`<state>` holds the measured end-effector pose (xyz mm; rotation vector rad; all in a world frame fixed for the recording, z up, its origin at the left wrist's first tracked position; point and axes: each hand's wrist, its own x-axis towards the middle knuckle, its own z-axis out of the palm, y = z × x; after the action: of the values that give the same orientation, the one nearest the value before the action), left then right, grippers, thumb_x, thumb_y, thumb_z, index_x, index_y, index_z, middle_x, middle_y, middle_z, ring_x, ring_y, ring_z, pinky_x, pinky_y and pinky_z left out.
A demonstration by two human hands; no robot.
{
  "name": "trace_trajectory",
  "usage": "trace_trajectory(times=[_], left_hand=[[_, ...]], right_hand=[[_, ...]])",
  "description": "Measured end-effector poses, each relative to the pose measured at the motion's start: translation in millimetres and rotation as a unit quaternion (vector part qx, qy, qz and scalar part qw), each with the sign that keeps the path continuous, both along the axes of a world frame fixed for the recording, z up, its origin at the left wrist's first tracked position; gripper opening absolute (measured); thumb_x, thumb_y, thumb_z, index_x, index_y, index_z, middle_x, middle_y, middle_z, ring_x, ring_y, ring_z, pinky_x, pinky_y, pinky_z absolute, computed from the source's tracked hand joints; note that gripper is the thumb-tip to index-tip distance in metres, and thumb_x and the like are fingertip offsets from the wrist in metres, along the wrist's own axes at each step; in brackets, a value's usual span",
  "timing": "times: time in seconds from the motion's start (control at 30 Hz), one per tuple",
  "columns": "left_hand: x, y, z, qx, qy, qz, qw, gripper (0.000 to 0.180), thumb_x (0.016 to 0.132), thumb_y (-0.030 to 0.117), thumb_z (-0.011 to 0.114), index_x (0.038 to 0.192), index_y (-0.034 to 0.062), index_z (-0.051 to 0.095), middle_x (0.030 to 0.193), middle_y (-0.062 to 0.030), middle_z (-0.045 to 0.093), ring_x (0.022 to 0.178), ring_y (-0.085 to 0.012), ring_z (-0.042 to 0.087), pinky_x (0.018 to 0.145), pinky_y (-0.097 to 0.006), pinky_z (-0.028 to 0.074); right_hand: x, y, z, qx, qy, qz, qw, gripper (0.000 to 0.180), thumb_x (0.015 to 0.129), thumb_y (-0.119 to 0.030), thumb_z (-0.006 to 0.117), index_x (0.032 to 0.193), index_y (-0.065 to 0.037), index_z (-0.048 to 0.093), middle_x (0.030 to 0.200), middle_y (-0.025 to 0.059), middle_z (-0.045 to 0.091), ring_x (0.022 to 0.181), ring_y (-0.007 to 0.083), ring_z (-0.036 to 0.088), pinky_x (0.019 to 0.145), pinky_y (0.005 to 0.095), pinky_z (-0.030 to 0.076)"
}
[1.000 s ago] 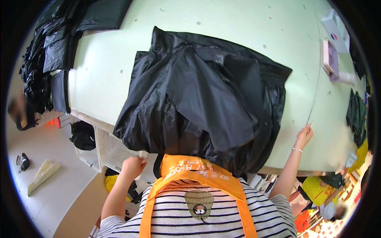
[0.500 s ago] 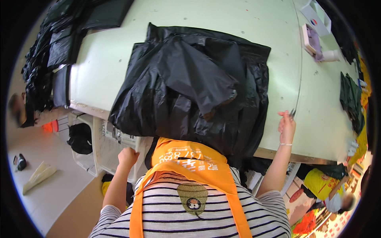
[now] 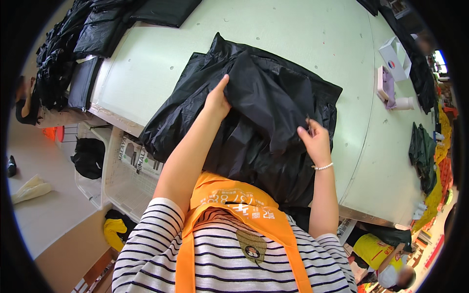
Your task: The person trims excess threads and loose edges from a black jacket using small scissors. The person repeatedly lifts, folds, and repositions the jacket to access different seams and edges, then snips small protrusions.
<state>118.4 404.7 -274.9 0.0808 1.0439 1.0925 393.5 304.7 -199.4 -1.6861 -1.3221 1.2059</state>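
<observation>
Black garment (image 3: pixel 264 122) handled with both hands on a pale green surface (image 3: pixel 303 34).

The garment, of shiny black fabric, is spread in crumpled folds over the near part of the surface, its lower edge hanging past the near rim toward the person's orange apron (image 3: pixel 229 205). The left hand (image 3: pixel 217 100) is laid on the upper left part of the garment, fingers closed on a fold of fabric. The right hand (image 3: pixel 315 139) is set on the right side, a fold pinched between thumb and fingers; a beaded bracelet (image 3: pixel 322 167) is worn on that wrist. More black garments (image 3: pixel 88 39) are stacked at the far left of the surface. A small white box (image 3: pixel 393 58) is seen well apart at the right edge, and a white wire basket (image 3: pixel 124 171) stands below the near rim.
</observation>
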Motion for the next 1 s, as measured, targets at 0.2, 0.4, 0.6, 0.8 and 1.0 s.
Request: trace_trajectory(times=[0.2,0.4,0.6,0.8,1.0], left_hand=[[-8.4,14.7,35.1,0.210,0.129,0.020,0.969,0.051,0.078,-0.009,0.052,0.129,0.0002,0.050,0.116,-0.0096,0.061,0.106,-0.0180,0.058,0.095,-0.029,0.043],[-16.7,16.2,41.1,0.266,0.142,-0.007,0.954,0.066,0.075,-0.011,0.050,0.139,0.0014,0.039,0.131,-0.0108,0.052,0.119,-0.0189,0.050,0.101,-0.030,0.038],[-21.4,18.3,39.1,0.228,0.062,-0.011,0.972,0.067,0.074,-0.011,0.052,0.138,0.0025,0.039,0.131,-0.0103,0.052,0.120,-0.0200,0.050,0.102,-0.031,0.038],[-30.8,22.5,28.0,0.221,0.051,-0.045,0.973,0.067,0.074,-0.011,0.052,0.139,0.0013,0.038,0.131,-0.0097,0.051,0.120,-0.0188,0.049,0.102,-0.030,0.038],[-84.1,40.0,-10.8,0.106,0.120,0.066,0.985,0.052,0.075,-0.013,0.051,0.125,0.0023,0.052,0.112,-0.0098,0.062,0.098,-0.0194,0.061,0.086,-0.029,0.050]], right_hand=[[-11.4,-31.9,-51.0,-0.084,-0.027,0.076,0.993,0.038,0.079,-0.010,0.071,0.111,0.006,0.060,0.101,0.0122,0.067,0.092,0.0145,0.062,0.084,0.0271,0.048],[-48.5,39.7,-0.5,0.083,-0.026,-0.039,0.995,0.023,0.084,-0.002,0.065,0.106,0.006,0.062,0.105,0.0139,0.066,0.097,0.0158,0.063,0.086,0.0266,0.050],[-121.5,143.2,14.4,0.169,-0.002,0.036,0.985,0.017,0.086,-0.007,0.064,0.100,0.001,0.066,0.092,0.0095,0.070,0.083,0.0115,0.066,0.075,0.0238,0.050],[-166.6,200.8,-6.4,0.153,0.061,0.045,0.985,0.022,0.084,-0.009,0.066,0.103,0.002,0.064,0.099,0.0095,0.068,0.084,0.0130,0.064,0.076,0.0244,0.049],[-70.6,184.9,-31.1,0.087,-0.081,-0.058,0.991,0.024,0.093,-0.018,0.053,0.101,0.000,0.065,0.082,0.0084,0.069,0.075,0.0165,0.064,0.072,0.0263,0.048]])
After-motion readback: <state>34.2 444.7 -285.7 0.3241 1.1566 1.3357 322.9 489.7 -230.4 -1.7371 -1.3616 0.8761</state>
